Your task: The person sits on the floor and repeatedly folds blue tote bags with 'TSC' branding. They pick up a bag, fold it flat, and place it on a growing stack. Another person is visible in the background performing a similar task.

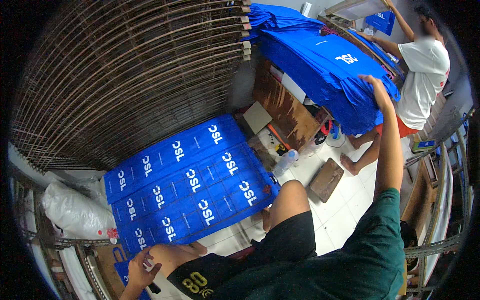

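My right hand (374, 82) is stretched forward to the edge of a tall pile of blue printed fabric pieces (320, 57). Its fingers are extended and hold nothing that I can see; whether they touch the cloth I cannot tell. Low at the left, beside my bare knee, my left hand (144, 270) hangs empty with its fingers apart and slightly bent. In front of me, blue fabric pieces (182, 185) with white printing lie in rows on a wire rack. Above them, several more wire racks (145, 75) are tilted up in a stack.
A co-worker (425, 75) in a white shirt stands at the far right, holding a raised frame (355, 7) over the table. A brown block (326, 180) and a clear plastic bottle (286, 162) are on the white tiles. A plastic-wrapped bundle (75, 210) sits left of the rack.
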The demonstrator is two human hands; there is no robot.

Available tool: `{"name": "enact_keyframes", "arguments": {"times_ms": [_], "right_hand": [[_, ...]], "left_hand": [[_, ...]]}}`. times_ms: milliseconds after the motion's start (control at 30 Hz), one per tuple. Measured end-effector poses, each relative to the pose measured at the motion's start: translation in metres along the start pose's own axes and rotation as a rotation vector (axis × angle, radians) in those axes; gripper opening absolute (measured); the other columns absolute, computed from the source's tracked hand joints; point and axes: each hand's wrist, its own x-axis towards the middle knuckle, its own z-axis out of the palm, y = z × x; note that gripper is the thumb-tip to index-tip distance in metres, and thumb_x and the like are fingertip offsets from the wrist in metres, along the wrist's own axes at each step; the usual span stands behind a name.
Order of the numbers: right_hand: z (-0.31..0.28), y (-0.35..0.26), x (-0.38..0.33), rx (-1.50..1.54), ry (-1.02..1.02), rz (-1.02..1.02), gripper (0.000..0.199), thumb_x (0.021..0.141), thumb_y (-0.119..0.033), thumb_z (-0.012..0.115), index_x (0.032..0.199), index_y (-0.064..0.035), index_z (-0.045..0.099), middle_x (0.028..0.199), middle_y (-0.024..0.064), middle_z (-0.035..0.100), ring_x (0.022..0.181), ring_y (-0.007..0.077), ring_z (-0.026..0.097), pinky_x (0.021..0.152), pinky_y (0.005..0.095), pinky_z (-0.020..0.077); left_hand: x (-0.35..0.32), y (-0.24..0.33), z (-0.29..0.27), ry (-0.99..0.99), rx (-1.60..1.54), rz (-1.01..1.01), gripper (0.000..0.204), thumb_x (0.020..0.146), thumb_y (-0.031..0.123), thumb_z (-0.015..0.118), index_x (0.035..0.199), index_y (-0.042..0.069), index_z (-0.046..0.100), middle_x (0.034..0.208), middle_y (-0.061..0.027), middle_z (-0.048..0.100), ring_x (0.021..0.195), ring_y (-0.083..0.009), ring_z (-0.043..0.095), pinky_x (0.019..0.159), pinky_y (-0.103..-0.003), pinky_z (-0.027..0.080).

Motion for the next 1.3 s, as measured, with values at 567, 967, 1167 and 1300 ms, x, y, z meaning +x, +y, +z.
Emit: {"name": "enact_keyframes", "arguments": {"times_ms": [567,967,1167,1300], "right_hand": [[-0.031,-0.039,0.007,-0.770,0.584,-0.159,0.032,0.080,-0.021,0.051,0.110,-0.0127,0.056,0.103,0.0095,0.060,0.094,0.0301,0.057,0.076,0.0418,0.0461],[0.015,-0.307,-0.204,-0.656,0.373,-0.961,0.029,0.065,-0.003,0.055,0.092,-0.0038,0.063,0.085,0.0118,0.057,0.074,0.0275,0.054,0.064,0.0372,0.0429],[0.084,-0.308,-0.234,-0.584,-0.073,-0.999,0.038,0.060,-0.011,0.056,0.098,-0.0144,0.062,0.087,0.0057,0.054,0.082,0.0248,0.053,0.060,0.0343,0.0445],[0.107,-0.299,-0.240,-0.467,-0.152,-0.929,0.039,0.060,-0.008,0.058,0.098,-0.0162,0.061,0.088,0.0054,0.053,0.082,0.0254,0.054,0.058,0.0348,0.0461]], "left_hand": [[0.013,0.119,0.141,0.130,-0.590,0.202,0.051,0.071,0.012,0.073,0.117,0.004,0.052,0.086,-0.0071,0.062,0.065,-0.0110,0.055,0.060,-0.023,0.045],[0.152,0.269,-0.023,-0.207,-1.539,0.092,0.102,0.067,0.083,0.034,0.140,0.013,0.018,0.135,-0.0145,0.031,0.097,-0.0290,0.051,0.076,-0.037,0.044],[0.188,0.194,0.040,0.006,-1.546,-0.346,0.056,0.075,0.043,0.062,0.117,0.008,0.049,0.110,-0.0099,0.051,0.091,-0.0214,0.051,0.072,-0.031,0.048],[0.178,0.158,0.035,0.243,-1.639,-0.297,0.033,0.077,0.004,0.057,0.109,0.007,0.055,0.100,-0.0044,0.054,0.087,-0.0146,0.053,0.061,-0.025,0.051]]}}
